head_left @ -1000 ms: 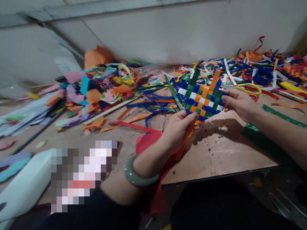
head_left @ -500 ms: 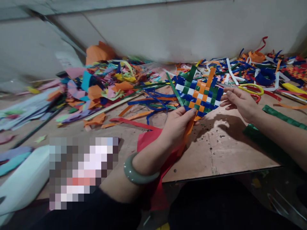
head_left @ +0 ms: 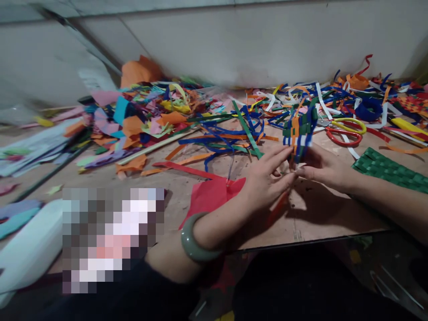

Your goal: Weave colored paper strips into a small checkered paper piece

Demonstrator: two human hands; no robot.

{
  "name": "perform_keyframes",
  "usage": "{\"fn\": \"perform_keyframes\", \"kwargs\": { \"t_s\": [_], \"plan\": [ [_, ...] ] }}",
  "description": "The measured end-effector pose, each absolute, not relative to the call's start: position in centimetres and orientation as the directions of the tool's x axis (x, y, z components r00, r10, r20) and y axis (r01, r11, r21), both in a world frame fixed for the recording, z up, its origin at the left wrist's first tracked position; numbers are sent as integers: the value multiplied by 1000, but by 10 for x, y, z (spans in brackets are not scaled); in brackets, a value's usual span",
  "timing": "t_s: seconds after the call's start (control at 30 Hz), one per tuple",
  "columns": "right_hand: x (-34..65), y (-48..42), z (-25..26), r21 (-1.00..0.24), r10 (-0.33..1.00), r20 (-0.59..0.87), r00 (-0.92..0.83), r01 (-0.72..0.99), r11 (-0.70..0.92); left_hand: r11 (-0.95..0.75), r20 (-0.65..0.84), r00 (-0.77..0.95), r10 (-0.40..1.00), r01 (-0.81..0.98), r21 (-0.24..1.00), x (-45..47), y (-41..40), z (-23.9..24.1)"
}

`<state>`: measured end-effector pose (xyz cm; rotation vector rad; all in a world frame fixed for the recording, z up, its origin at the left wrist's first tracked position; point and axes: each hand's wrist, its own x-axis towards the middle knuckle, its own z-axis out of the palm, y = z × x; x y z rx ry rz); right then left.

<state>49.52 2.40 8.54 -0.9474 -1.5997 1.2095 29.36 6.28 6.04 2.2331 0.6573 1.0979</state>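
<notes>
A woven piece of blue, orange, green and white strips (head_left: 298, 129) stands upright above the table, turned nearly edge-on and a little blurred. Its lower end is between my two hands. My left hand (head_left: 264, 176), with a pale green bangle (head_left: 197, 240) on the wrist, has its fingers bent around the left side of that end. From the right, my right hand (head_left: 326, 169) grips the same end, thumb in front and the other fingers partly hidden behind the weave. An orange strip (head_left: 279, 207) hangs beneath my left hand.
Scissors with yellow and red handles (head_left: 344, 138) lie behind my right hand. A green woven band (head_left: 391, 168) is at the right. Red sheet material (head_left: 209, 198) lies by my left forearm. Loose strips (head_left: 214, 138) and coloured scraps (head_left: 133, 129) pile toward the wall.
My right hand has moved left to the lower end of the woven piece, which has turned from facing me to nearly edge-on and shifted right. A green strip now lies on the table.
</notes>
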Motion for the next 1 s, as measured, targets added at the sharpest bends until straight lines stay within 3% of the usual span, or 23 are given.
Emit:
{"fn": "perform_keyframes", "kwargs": {
  "t_s": [0.13, 0.23, 0.3, 0.43, 0.6, 0.7, 0.8, 0.9, 1.0],
  "plan": [
    [500, 29, 84, -989, 989, 113, -100, 86, 122, -785, 615, 551, 564, 128, 606, 295, 62, 61],
    [504, 36, 80, -999, 999, 31, 38, -15, 31, -655, 556, 430, 711, 118, 746, 297, 64, 68],
    [505, 38, 78, -997, 998, 23, 52, -79, 27, -478, 417, 327, 848, 130, 869, 297, 67, 73],
    [501, 34, 81, -993, 994, 113, -9, -42, 112, -243, 213, 259, 942, 90, 966, 296, 72, 77],
    [495, 23, 92, -875, 914, 406, -10, 283, 392, -330, 276, 298, 914, 148, 932, 299, 62, 73],
    [496, 20, 95, -788, 867, 498, -9, 414, 457, -362, 329, 227, 917, 124, 924, 300, 58, 69],
    [497, 20, 91, -769, 869, 494, -23, 454, 449, -355, 314, 317, 895, 82, 931, 303, 56, 65],
    [496, 17, 82, -733, 872, 443, -206, 478, 485, -268, 240, 505, 829, -18, 963, 308, 54, 63],
    [496, 13, 77, -687, 834, 389, -391, 480, 545, -150, 176, 450, 876, -94, 984, 312, 55, 63]
  ]
}}
